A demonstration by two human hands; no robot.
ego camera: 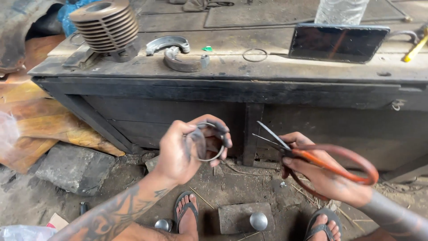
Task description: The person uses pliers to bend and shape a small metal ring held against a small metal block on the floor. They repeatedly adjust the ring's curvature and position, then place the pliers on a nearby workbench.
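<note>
My left hand (187,149) holds a thin metal ring (213,143) between its fingers, with a dark piece of material against the palm. My right hand (318,172) grips a pair of scissors (312,156) with large orange-brown handles, the blades slightly apart and pointing up-left toward the ring. The two hands are apart, in front of a dark wooden workbench (232,87). My feet in sandals show below.
On the bench lie a finned engine cylinder (107,24), two curved brake shoes (176,52), a loose ring (255,55), a dark phone (336,42) propped up and a plastic bottle (341,10). Stones (73,167), a concrete block (234,218) and metal balls (258,221) lie on the dirt floor.
</note>
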